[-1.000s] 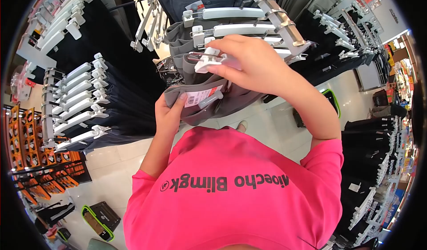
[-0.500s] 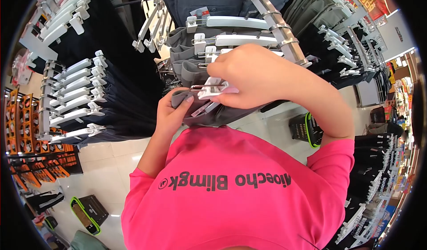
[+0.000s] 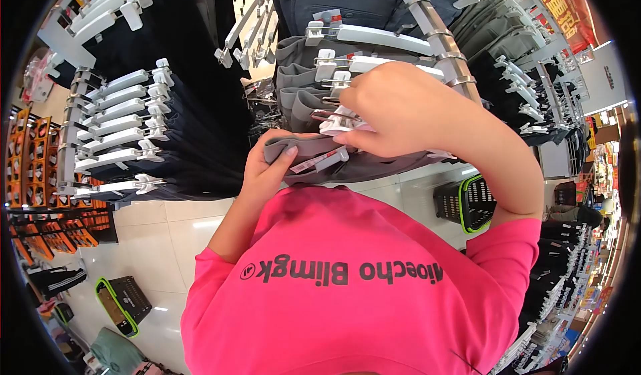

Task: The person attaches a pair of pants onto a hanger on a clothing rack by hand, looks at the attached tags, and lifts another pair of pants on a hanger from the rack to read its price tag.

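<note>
My left hand (image 3: pixel 268 165) pinches the waistband of a pair of grey trousers (image 3: pixel 308 147) by its end, thumb on top. A paper tag (image 3: pixel 320 163) shows just below that waistband. Bent over a white hanger clip (image 3: pixel 342 123), my right hand (image 3: pixel 394 111) grips it with the thumb underneath. The clip lies right above the waistband; I cannot tell whether its jaws hold the cloth. Beyond my hands, more grey trousers (image 3: pixel 297 75) hang by white clip hangers (image 3: pixel 384 40) from a metal rail (image 3: pixel 437 38).
Dark trousers (image 3: pixel 193 155) on white hangers fill a rack at the left. Bare hangers (image 3: pixel 247 31) dangle behind. Black shopping baskets with green rims stand on the floor, one at the right (image 3: pixel 464 205) and one at the lower left (image 3: pixel 125 306). Orange display racks (image 3: pixel 33 168) stand far left.
The view has shifted, so the racks and both hands sit further right. More of the grey waistband and its tag shows between my hands. Both hands keep their grips.
</note>
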Demonstrator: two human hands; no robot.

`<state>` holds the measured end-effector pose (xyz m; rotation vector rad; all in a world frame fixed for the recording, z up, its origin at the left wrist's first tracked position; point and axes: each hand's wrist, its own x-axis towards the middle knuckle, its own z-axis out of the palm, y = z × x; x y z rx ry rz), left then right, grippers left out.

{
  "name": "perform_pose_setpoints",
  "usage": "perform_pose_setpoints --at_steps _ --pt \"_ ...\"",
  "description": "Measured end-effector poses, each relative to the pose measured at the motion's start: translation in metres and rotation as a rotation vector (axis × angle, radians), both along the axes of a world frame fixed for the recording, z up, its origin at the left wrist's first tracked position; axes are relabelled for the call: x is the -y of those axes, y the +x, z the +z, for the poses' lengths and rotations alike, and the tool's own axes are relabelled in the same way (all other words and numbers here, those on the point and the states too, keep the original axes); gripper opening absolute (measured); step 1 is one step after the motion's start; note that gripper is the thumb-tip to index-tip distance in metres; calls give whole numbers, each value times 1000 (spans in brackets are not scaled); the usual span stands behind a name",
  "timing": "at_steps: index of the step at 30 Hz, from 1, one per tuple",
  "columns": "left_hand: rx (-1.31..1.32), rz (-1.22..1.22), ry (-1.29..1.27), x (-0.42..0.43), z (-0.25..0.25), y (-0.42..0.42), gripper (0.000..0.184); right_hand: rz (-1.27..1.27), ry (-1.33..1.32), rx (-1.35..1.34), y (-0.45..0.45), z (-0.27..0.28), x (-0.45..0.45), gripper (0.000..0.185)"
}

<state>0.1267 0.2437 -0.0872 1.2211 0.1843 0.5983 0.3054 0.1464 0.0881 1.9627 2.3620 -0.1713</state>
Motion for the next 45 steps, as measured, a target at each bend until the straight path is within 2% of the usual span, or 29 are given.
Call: perform_pose_setpoints --at_steps 7,13,19,24,34,36,39,45 --pt "8 -85 -15 -2 8 -4 11 88 10 -25 0 0 3 32" --pt "-46 -137 89 -4 7 -2 14 202 94 -95 -1 -7 10 31" --pt "-64 -185 -6 2 5 4 13 247 123 -113 -3 -10 14 30" --pt "-146 -145 171 5 4 4 14 252 108 -102 -3 -10 15 30" --pt "-83 -121 51 19 8 11 11 226 37 -54 -6 -9 16 29" --pt "74 71 378 19 6 17 9 228 38 -68 -4 -11 16 30" --pt "90 152 473 21 11 17 10 226 41 -98 -2 -12 16 32" --pt "162 189 463 26 8 20 12 209 66 -149 0 -19 17 32"
